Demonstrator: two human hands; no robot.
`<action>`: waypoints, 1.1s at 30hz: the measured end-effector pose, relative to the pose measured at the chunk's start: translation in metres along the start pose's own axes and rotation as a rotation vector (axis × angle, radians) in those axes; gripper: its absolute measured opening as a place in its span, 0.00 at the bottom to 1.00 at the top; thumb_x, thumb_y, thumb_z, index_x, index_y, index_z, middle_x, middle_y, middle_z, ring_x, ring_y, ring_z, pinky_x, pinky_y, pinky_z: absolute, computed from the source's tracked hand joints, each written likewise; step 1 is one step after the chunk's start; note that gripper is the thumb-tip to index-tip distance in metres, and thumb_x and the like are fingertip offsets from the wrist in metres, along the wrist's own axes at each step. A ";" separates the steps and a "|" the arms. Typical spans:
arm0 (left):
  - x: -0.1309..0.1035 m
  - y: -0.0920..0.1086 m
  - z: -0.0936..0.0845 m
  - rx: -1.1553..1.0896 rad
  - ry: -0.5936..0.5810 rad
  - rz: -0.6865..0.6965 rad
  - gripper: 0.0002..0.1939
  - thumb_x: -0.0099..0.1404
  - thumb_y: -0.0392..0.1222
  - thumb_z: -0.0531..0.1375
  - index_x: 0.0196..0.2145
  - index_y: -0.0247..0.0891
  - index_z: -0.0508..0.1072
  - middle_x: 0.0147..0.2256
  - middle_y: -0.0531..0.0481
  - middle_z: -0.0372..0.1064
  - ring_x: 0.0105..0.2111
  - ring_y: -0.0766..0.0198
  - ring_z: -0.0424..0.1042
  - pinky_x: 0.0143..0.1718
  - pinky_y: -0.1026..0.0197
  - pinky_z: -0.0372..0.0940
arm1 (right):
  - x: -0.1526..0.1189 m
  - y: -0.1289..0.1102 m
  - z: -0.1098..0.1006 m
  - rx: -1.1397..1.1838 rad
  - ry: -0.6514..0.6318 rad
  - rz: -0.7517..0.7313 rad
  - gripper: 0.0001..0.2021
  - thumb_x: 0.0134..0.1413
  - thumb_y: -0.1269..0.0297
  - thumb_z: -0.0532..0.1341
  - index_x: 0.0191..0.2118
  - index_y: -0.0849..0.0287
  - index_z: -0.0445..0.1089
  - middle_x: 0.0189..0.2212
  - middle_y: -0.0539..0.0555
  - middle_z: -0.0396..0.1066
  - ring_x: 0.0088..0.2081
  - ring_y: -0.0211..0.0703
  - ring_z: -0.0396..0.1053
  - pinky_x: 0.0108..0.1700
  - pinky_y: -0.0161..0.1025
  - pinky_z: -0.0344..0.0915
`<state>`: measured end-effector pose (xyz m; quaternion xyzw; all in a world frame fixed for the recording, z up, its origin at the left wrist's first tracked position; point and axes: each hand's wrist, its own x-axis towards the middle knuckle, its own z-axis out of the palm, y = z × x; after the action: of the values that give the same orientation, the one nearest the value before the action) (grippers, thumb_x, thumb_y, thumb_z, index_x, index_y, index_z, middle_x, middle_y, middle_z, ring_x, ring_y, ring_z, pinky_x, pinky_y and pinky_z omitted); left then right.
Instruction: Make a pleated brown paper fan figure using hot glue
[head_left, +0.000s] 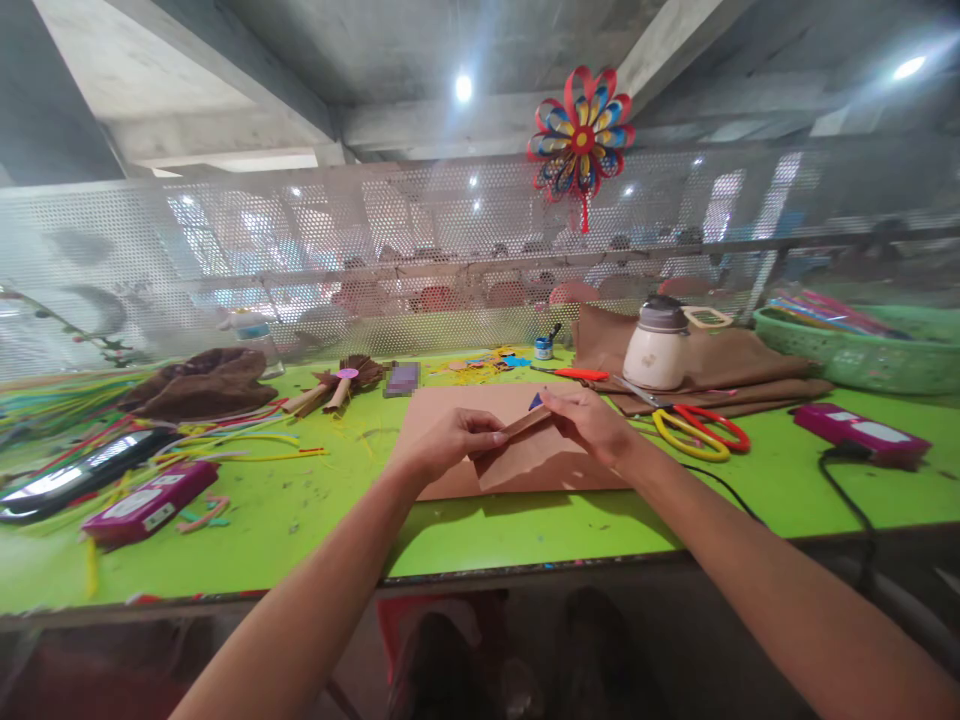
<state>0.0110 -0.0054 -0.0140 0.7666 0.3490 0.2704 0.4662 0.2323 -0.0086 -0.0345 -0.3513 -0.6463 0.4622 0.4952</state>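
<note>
Brown paper (525, 425): looks only part-folded along one edge, pinched in the grip of left hand (459, 440) and right hand (589, 422), with sheet (439, 412) beneath flat, seemingly unfolded.

Beyond my green table (285, 530) stands a mesh screen (375, 225), a bright flower (583, 140) showing against it. To my right I see a bottle (655, 348), scissors (660, 413) just beside it, a basket (855, 357) and a purple socket (855, 434); to my left, a brown bundle (199, 385) and another purple socket (154, 502).
</note>
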 end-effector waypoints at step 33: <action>0.008 -0.009 -0.002 -0.153 0.189 0.045 0.23 0.63 0.55 0.51 0.38 0.30 0.71 0.36 0.41 0.70 0.35 0.63 0.68 0.39 0.59 0.63 | -0.012 -0.013 -0.001 -0.080 -0.482 0.115 0.09 0.48 0.63 0.61 0.34 0.63 0.69 0.27 0.49 0.67 0.27 0.34 0.63 0.30 0.33 0.60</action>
<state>0.0117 0.0050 -0.0208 0.7076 0.3524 0.3776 0.4823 0.2365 -0.0237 -0.0256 -0.2861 -0.7425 0.5342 0.2854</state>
